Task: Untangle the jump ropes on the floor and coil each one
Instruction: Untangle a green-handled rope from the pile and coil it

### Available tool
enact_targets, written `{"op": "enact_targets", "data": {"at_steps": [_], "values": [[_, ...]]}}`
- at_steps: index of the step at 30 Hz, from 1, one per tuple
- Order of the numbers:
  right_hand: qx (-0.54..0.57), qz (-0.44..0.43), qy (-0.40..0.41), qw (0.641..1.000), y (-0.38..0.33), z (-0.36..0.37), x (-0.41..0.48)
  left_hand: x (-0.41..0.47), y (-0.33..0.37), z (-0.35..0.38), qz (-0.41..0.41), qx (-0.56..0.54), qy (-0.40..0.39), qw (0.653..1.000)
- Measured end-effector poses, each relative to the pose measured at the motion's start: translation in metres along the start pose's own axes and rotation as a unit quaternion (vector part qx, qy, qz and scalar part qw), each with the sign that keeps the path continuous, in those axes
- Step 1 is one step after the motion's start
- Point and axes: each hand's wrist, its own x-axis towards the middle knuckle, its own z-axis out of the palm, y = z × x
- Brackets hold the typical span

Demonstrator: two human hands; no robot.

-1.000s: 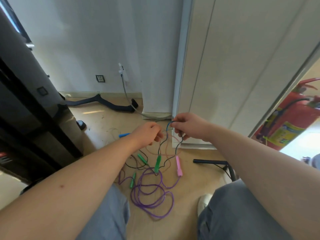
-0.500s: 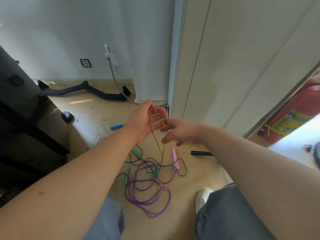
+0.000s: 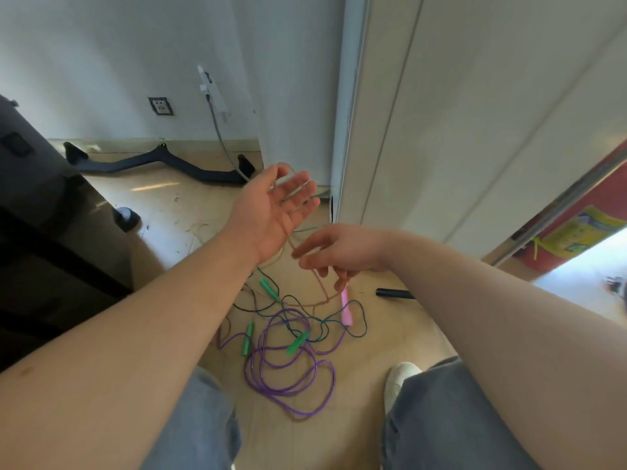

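Note:
My left hand (image 3: pixel 276 206) is raised palm up with straight fingers, and a thin pink rope (image 3: pixel 322 290) lies looped over those fingers. The rope drops from it past my right hand (image 3: pixel 339 252), whose loosely curled fingers hold the strand just below and right of the left palm. It runs down to a pink handle (image 3: pixel 346 310) on the floor. A purple rope (image 3: pixel 288 378) lies in loose loops between my knees. A dark green rope (image 3: pixel 356 329) with green handles (image 3: pixel 298 342) crosses over it.
A black furniture piece (image 3: pixel 51 232) fills the left side. A black stand foot (image 3: pixel 159 164) and a grey cable (image 3: pixel 220 140) lie by the back wall. A short black bar (image 3: pixel 395 294) lies right of the ropes, my white shoe (image 3: pixel 400 374) below it. A red extinguisher (image 3: pixel 576 232) stands far right.
Both hands let go of the dark green rope, which fell to the floor. My left hand turned palm up and rose with the pink rope over it; my right hand moved below it.

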Motion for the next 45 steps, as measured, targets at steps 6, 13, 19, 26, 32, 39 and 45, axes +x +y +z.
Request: {"op": "enact_targets", "data": {"at_steps": [6,13,19,26,32,39,45], "values": [[0.037,-0.032,0.078,0.996,-0.006,0.003,-0.008,-0.012,-0.007,0.0,-0.004,0.166,-0.039,0.985],[0.236,-0.073,0.273,0.93,-0.011,-0.018,-0.026,-0.024,-0.033,-0.007,-0.122,0.476,-0.159,0.856],[0.3,-0.06,0.345,0.888,-0.008,-0.03,-0.037,-0.023,-0.039,-0.034,-0.121,0.761,-0.204,0.603],[0.394,-0.058,0.218,0.891,-0.002,-0.029,-0.049,-0.02,-0.031,-0.054,-0.119,0.799,-0.168,0.565],[0.199,0.014,0.253,0.947,0.014,-0.024,-0.05,-0.017,-0.03,-0.051,-0.056,0.726,-0.13,0.673],[0.188,0.0,0.268,0.945,0.02,-0.026,-0.047,-0.018,-0.026,-0.045,-0.063,0.596,-0.094,0.795],[0.185,-0.013,0.232,0.955,0.018,-0.022,-0.044,-0.016,-0.025,-0.039,-0.076,0.489,-0.049,0.868]]}}
